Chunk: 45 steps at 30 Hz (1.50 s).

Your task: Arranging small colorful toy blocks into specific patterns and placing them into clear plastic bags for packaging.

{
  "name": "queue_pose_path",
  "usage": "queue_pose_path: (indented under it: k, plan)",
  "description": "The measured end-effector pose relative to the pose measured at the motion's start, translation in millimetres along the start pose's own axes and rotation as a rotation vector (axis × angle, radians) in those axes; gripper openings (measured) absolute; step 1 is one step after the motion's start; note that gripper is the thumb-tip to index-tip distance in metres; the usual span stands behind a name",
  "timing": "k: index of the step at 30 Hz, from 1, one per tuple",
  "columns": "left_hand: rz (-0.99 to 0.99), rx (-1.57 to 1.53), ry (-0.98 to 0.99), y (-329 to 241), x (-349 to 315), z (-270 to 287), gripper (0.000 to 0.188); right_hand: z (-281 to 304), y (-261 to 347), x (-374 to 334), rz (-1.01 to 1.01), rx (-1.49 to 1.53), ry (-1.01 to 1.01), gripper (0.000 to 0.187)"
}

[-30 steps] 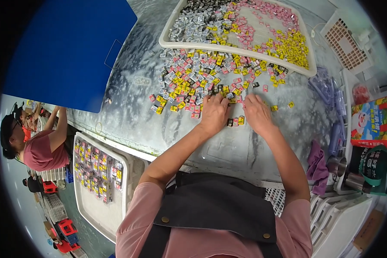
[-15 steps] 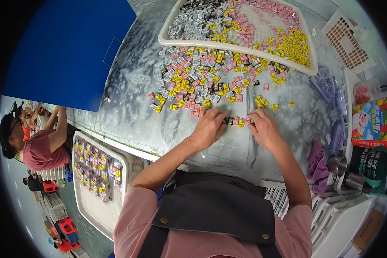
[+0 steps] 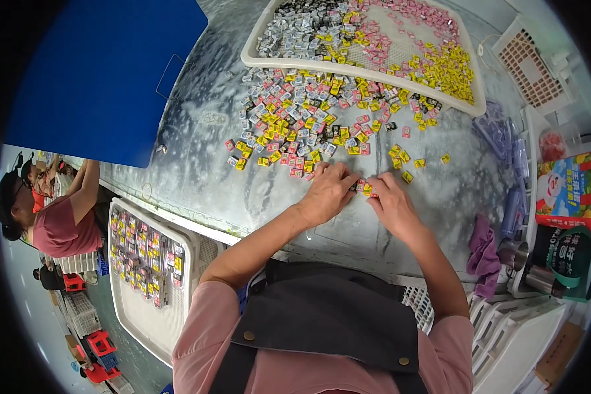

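Observation:
On the grey table my left hand [image 3: 327, 192] and my right hand [image 3: 396, 205] face each other, fingers closed on the two ends of a short row of small wrapped blocks [image 3: 366, 190]. Pink and yellow blocks show in the gap; the fingers hide the rest. Just beyond my left hand lies a loose heap of the same small blocks [image 3: 295, 128], in pink, yellow, black and pale grey. Several yellow blocks [image 3: 400, 157] lie apart from it, one close beside my right hand's fingers.
Behind the heap stands a white tray [image 3: 358, 69] of blocks. A lower white tray [image 3: 141, 328] at left holds packed clear cases [image 3: 141, 253]. A blue panel [image 3: 105, 79] juts over the far left. A purple cloth [image 3: 484, 256] and purple plastic pieces [image 3: 496, 134] lie right. Another person [image 3: 69, 226] works at left.
My two hands have drawn closer together, the left shifting right along the row. Less of the row shows between them. A yellow block beside my right hand has come into view.

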State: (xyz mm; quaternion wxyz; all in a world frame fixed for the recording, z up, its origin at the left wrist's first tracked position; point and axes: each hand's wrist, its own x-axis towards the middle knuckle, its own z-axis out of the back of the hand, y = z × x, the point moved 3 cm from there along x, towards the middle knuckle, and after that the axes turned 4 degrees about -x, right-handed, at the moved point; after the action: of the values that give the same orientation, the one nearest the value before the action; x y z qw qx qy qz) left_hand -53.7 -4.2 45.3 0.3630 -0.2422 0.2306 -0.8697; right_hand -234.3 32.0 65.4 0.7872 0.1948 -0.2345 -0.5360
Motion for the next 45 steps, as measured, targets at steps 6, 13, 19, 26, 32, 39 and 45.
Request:
queue_pose_path:
  k: [6, 13, 19, 26, 32, 39, 45]
  plan:
    - [0.004, -0.005, 0.049, -2, 8, 1, 0.032, -4, -17, 10, -0.092, 0.11, 0.065, 0.03]
    - [0.012, 0.141, -0.164, 16, 49, 10, 0.02, -5, -27, 9, -0.088, 0.169, -0.02, 0.029]
    - [0.012, 0.24, -0.228, 30, 54, 11, 0.022, -5, -37, 10, -0.135, 0.35, 0.006, 0.028]
    - [0.133, 0.212, -0.073, 7, -4, 22, 0.028, -3, -29, 2, -0.07, 0.287, 0.009, 0.032]
    - [0.082, 0.197, -0.032, -2, -18, 21, 0.038, -8, -32, 1, -0.026, 0.23, -0.036, 0.033]
    - [0.074, 0.182, -0.017, 4, -23, 22, 0.046, -2, -19, 5, -0.115, 0.262, 0.015, 0.028]
    - [0.111, 0.14, -0.125, -10, -28, 26, 0.05, -14, 18, 65, 0.07, 0.008, -0.084, 0.03]
